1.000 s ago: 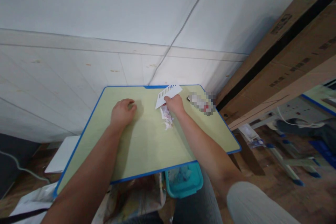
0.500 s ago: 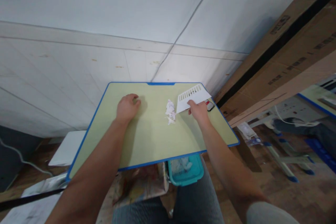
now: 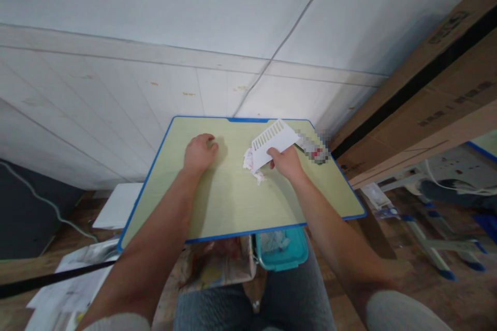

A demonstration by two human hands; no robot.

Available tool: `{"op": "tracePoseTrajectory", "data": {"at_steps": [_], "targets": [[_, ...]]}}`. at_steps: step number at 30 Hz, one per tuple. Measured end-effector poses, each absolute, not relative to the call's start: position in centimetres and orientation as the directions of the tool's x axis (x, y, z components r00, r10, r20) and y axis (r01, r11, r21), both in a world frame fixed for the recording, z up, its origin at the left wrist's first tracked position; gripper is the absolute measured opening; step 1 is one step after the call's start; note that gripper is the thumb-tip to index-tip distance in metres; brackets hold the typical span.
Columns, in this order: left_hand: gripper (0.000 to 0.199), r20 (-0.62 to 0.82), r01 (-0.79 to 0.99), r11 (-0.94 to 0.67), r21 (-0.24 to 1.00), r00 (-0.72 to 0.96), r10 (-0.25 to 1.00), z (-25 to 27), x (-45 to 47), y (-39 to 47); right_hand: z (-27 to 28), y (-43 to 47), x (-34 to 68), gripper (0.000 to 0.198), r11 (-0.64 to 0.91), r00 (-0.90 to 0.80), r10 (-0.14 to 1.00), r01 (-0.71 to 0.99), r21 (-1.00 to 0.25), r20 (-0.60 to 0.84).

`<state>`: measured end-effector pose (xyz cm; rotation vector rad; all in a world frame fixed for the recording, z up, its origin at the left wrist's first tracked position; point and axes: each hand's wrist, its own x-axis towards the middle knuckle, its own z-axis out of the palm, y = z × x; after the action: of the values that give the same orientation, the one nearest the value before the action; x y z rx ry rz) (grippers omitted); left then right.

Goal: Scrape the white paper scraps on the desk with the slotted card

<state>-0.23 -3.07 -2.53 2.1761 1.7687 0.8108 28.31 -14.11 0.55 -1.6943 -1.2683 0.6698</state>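
There are two hands (image 3: 200,152) (image 3: 286,162), one slotted card (image 3: 280,138), one container (image 3: 284,262).

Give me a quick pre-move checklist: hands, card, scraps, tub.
1. Right hand gripping the slotted white card: ok, thumb on its upper face.
2. Left hand clear of the white scraps: ok, well apart, to their left.
3. Scraps fully in sight: not ok, the card covers part of them.
4. Card's lower edge touching the tabletop: cannot tell.
5. Teal tub fully clear of the tabletop: not ok, the near edge hides its far part.
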Motion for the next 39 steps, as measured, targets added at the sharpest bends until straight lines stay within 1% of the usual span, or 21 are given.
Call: {"op": "tracePoseTrajectory", "data": {"at_steps": [3,6,9,12,15,19,21,25,28,31,33,36,39], "targets": [[0.041,0.276,0.828,-0.242,0.506,0.111,0.955,-2.6,-0.2,-3.1,0.6,-14.0,28.5,0.018,-0.079,0.313,0.947,0.446,-0.891,0.073],[0.040,0.283,0.823,-0.237,0.516,0.097,0.954,-2.7,-0.1,-3.1,0.8,-15.0,29.6,0.018,-0.067,0.375,0.922,0.399,-0.915,0.096],[0.040,0.300,0.836,-0.250,0.488,0.108,0.948,-2.8,0.1,-3.2,0.3,-16.9,30.6,0.017,-0.013,0.421,0.898,0.318,-0.948,0.129],[0.039,0.309,0.855,-0.262,0.448,0.127,0.943,-2.6,0.3,-3.5,-0.9,-18.8,31.0,0.016,0.008,0.387,0.913,0.291,-0.957,0.126],[0.038,0.302,0.868,-0.255,0.426,0.129,0.944,-2.3,0.6,-3.9,-1.8,-19.7,31.1,0.019,0.008,0.404,0.905,0.295,-0.956,0.133],[0.038,0.282,0.876,-0.241,0.418,0.127,0.951,-2.0,0.6,-4.3,-1.5,-20.5,31.7,0.028,0.096,0.493,0.846,0.231,-0.968,0.202],[0.038,0.280,0.871,-0.242,0.427,0.127,0.951,-1.9,0.5,-4.3,-1.4,-21.5,32.0,0.027,0.102,0.493,0.849,0.199,-0.975,0.189],[0.037,0.293,0.864,-0.240,0.443,0.114,0.949,-2.2,0.3,-3.8,-2.2,-23.4,32.1,0.026,0.039,0.436,0.891,0.194,-0.980,0.122],[0.038,0.298,0.865,-0.236,0.442,0.106,0.949,-2.3,0.2,-3.5,-3.1,-23.5,31.7,0.035,0.054,0.467,0.872,0.209,-0.976,0.148],[0.038,0.300,0.865,-0.247,0.436,0.119,0.946,-2.4,0.2,-3.4,-3.5,-22.7,31.4,0.055,0.106,0.564,0.805,0.165,-0.981,0.182],[0.037,0.310,0.862,-0.257,0.437,0.124,0.943,-2.6,0.0,-3.3,-3.6,-22.4,31.4,0.064,0.122,0.584,0.793,0.130,-0.984,0.176],[0.035,0.323,0.855,-0.273,0.442,0.132,0.937,-3.1,-0.3,-3.3,-3.6,-22.4,31.4,0.068,0.108,0.568,0.810,0.105,-0.989,0.149],[0.034,0.352,0.846,-0.313,0.432,0.161,0.922,-3.8,-0.7,-3.4,-3.4,-22.2,31.4,0.067,0.085,0.567,0.814,0.093,-0.992,0.123]]}}
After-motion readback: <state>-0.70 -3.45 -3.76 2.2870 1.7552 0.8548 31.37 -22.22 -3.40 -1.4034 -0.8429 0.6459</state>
